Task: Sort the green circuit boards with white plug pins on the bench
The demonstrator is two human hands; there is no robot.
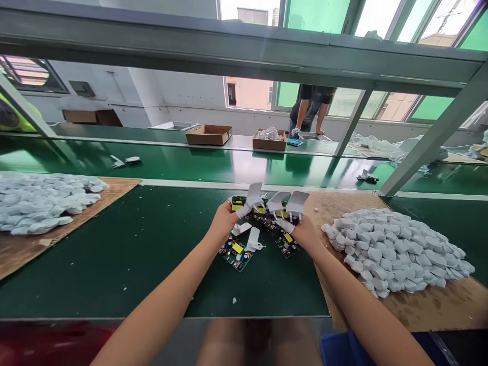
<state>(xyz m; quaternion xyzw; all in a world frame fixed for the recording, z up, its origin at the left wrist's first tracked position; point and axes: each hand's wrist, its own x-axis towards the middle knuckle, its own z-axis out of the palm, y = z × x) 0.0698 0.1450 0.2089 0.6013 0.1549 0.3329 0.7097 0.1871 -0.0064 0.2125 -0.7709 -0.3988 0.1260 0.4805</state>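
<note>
My left hand [224, 219], with a white cover on its thumb, is closed on the left end of a green circuit board [239, 203] with yellow and black parts. My right hand [304, 233], its thumb also covered, pinches another circuit board [281, 213] from the right. White plastic plug housings [298, 203] stand up from the held boards. Below my hands, on the green work surface, lie a loose circuit board [237, 252] with a white housing [253, 239] on it, and a strip of board [285, 243]. My fingers hide part of the held boards.
Heaps of white plastic pieces [404, 249] and more white pieces [46, 201] lie on cardboard at right and left. Beyond runs a green conveyor belt [171, 165] with small assemblies. A metal frame [190, 43] crosses above. Behind are cardboard boxes [209, 136] and a person [310, 107].
</note>
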